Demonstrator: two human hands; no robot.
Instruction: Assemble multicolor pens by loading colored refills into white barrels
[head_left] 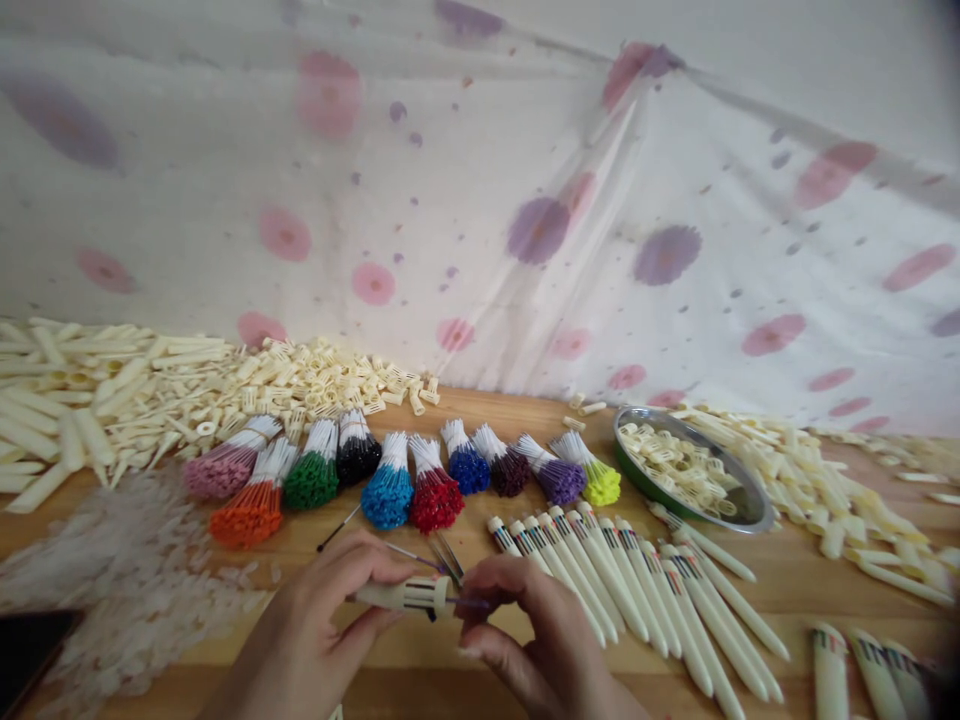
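Note:
Between its thumb and fingers, my left hand grips a cream slotted pen barrel part, lying nearly level. My right hand pinches a thin purple-ended pen refill at the barrel's slotted end; how far it sits inside is hidden. Just behind my hands lie a loose black-tipped refill, a white refill with a dark purple tip, and what look like metal tweezers. Bundles of refills stand in a row beyond, among them a red bundle and a purple bundle.
Multicolour pens lie in a slanted row at right. Behind them, a metal bowl holds slotted cream parts. Cream barrels are heaped at left, above small translucent pieces. A dark flat object lies at the left edge.

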